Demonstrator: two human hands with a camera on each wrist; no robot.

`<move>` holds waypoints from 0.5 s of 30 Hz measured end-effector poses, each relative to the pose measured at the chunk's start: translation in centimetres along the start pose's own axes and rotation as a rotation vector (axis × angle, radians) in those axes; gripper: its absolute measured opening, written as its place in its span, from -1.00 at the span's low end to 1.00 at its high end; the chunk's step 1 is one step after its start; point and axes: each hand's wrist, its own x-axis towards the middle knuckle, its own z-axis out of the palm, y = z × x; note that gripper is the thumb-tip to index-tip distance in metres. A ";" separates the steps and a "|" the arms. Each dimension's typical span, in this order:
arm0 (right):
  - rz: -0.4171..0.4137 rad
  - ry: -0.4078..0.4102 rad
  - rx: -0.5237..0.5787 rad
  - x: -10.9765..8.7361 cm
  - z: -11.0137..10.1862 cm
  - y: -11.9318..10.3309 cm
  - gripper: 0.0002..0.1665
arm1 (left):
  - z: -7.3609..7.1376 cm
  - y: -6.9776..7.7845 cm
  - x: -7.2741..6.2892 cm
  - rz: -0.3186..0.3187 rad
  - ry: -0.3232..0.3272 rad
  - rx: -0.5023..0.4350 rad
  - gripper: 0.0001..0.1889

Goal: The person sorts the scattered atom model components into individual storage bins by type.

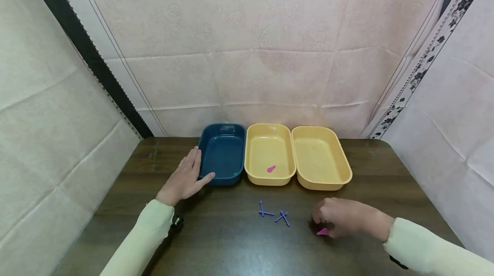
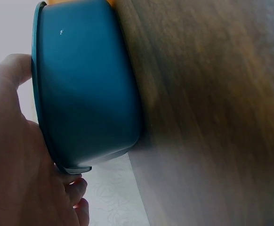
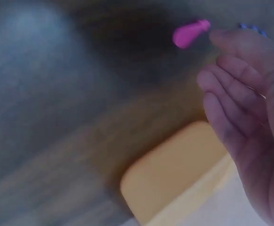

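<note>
My left hand (image 1: 184, 180) rests at the corner of a dark blue tray (image 1: 221, 151), fingers extended along its left rim and thumb at the front. In the left wrist view, the thumb and fingers touch the rim of this tray (image 2: 85, 84). My right hand (image 1: 343, 216) hovers low over the table, fingers loosely bent, beside a small pink teardrop-shaped piece (image 1: 322, 232). In the right wrist view the pink piece (image 3: 189, 34) lies just off the fingertips (image 3: 218, 38). Several thin blue-violet sticks (image 1: 283, 216) lie crossed on the table to the left of that hand.
Two yellow trays stand to the right of the blue one; the middle tray (image 1: 269, 143) holds another pink piece (image 1: 271, 169), and the right tray (image 1: 322, 156) sits against it. Pale cloth (image 1: 251, 53) hangs behind the dark wooden table (image 1: 216, 241) and at both sides.
</note>
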 end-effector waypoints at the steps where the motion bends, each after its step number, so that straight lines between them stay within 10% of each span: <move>1: -0.003 -0.011 0.004 0.0 0.4 0.0 -0.67 | 0.0 0.0 0.0 0.001 -0.002 0.000 0.11; 15: 0.000 0.068 0.007 -0.1 2.8 0.7 -0.66 | 0.0 -0.1 0.0 -0.010 -0.007 0.000 0.12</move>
